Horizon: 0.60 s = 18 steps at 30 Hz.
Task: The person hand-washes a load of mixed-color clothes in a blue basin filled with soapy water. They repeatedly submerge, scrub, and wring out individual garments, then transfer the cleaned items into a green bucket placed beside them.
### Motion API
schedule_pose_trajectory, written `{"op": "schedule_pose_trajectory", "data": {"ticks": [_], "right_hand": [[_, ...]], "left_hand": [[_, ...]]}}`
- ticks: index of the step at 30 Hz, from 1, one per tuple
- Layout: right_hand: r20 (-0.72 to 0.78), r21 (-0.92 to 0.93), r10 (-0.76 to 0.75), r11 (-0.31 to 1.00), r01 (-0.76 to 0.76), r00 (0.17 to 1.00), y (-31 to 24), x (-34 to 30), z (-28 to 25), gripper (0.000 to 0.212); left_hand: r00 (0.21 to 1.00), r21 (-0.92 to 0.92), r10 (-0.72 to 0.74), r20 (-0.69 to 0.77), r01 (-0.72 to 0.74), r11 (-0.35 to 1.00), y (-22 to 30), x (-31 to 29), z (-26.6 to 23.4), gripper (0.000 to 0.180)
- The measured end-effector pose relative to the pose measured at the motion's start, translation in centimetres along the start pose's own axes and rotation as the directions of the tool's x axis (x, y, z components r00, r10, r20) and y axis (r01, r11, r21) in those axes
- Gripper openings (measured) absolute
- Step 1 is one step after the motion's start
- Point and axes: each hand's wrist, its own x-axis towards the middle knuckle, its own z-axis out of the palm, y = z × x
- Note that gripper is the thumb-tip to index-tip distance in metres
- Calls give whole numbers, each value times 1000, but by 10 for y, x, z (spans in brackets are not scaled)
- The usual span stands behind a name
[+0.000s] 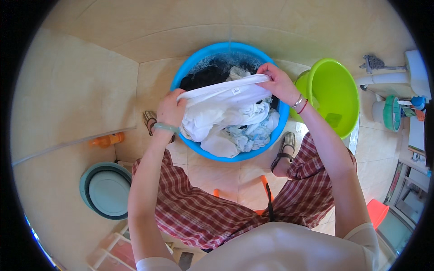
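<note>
Above, both hands grasp 1 white garment: the left hand (170,108) clenches its near end, the right hand (279,82) pinches its far end, stretching the white garment (224,95) taut over the blue basin (197,58). Beneath lie wet clothes (246,133) in dark water. Beside stands a green basin (334,92); further left, a teal basin (105,189).

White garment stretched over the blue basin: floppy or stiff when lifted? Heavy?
Likely floppy: the white garment sags and bunches between the left hand and right hand. Probably wet, so heavy for its size and clingy: the blue basin holds sudsy water.
</note>
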Motion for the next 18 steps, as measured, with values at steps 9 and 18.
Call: {"op": "schedule_pose_trajectory", "data": {"ticks": [9, 18], "right_hand": [[74, -468, -43, 881, 73, 996, 0, -22, -17, 23], [-179, 413, -47, 903, 119, 983, -129, -10, -48, 34]], "left_hand": [[832, -467, 28, 554, 283, 838, 44, -18, -3, 42], [984, -599, 29, 178, 84, 797, 128, -1, -78, 36]]}}
